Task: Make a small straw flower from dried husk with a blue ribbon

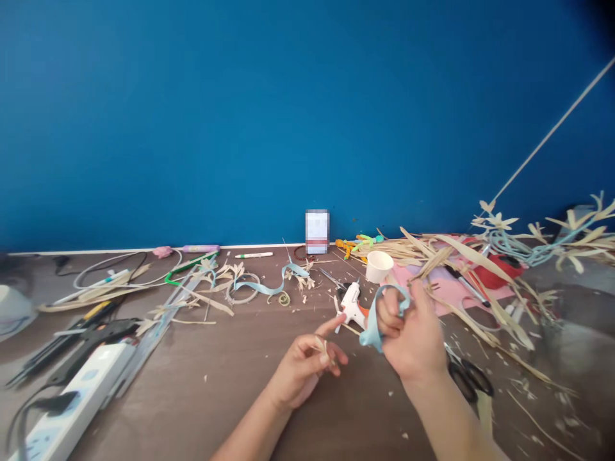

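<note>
My right hand [412, 333] is closed around a loop of light blue ribbon [379, 320] and holds it above the brown table [230, 384]. My left hand [307, 362] pinches a small tan piece of dried leaf [323, 346] between thumb and fingers, with the index finger stretched toward the ribbon. A white glue gun [352, 306] lies on the table just behind both hands.
A white paper cup [378, 266] stands behind the glue gun. Dried leaf strips [480, 282] and a pink sheet [446, 288] cover the right side. Black scissors [468, 378] lie by my right wrist. A white power strip [72, 403], tools and cables fill the left. A blue wall [288, 115] stands behind.
</note>
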Available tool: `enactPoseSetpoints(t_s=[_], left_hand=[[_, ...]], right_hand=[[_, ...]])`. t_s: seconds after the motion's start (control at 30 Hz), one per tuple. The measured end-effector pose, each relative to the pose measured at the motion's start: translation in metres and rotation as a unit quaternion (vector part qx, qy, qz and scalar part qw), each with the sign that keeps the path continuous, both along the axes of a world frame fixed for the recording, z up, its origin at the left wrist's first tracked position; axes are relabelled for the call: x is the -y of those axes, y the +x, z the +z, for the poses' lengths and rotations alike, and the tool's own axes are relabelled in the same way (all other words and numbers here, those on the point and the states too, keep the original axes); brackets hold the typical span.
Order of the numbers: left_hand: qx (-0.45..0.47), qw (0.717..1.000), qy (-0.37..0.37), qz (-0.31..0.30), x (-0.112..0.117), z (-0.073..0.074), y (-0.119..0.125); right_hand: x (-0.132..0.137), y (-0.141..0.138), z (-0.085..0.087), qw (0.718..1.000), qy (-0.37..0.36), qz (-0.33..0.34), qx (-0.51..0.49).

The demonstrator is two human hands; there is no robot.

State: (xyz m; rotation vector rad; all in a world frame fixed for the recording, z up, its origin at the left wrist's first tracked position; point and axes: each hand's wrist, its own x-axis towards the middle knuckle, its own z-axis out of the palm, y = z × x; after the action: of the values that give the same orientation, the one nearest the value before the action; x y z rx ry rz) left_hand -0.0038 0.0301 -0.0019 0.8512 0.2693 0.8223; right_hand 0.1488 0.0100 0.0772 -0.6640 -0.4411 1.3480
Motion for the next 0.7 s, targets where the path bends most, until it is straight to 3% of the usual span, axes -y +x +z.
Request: enactPoseSetpoints(t_s=[0.07,0.13,0.23,0.33,0.4,0.5,0.7], left_hand=[[0.014,0.998,-0.005,-0.056,0.003,-0.003,0.001],[-0.007,0.995,0.000,-0.100,0.005,-0.006,0.002],[-0.061,0.992,0.019,-0.110,0.005,-0.007,0.001],[-0.056,0.996,0.027,-0.058,0.002,-0.004,0.000],[-0.035,0.999,0.021,-0.032,0.000,-0.003,-0.001],[-0.011,1.000,0.002,-0.024,-0.001,-0.003,-0.003],[0.029,0.999,-0.020,-0.022,-0.004,-0.006,-0.005]], right_hand=[[-0.003,-0.002,-0.001,0.994,-0.028,0.097,-0.029],[-0.007,-0.006,-0.007,0.989,-0.040,0.136,-0.038],[-0.012,-0.008,-0.017,0.991,-0.037,0.127,0.004],[-0.009,-0.006,-0.027,0.982,-0.039,0.086,0.161],[-0.004,-0.005,-0.033,0.942,-0.040,0.067,0.325],[0.008,-0.007,-0.040,0.856,-0.013,0.095,0.508],[0.026,-0.006,-0.030,0.780,0.030,0.137,0.610]])
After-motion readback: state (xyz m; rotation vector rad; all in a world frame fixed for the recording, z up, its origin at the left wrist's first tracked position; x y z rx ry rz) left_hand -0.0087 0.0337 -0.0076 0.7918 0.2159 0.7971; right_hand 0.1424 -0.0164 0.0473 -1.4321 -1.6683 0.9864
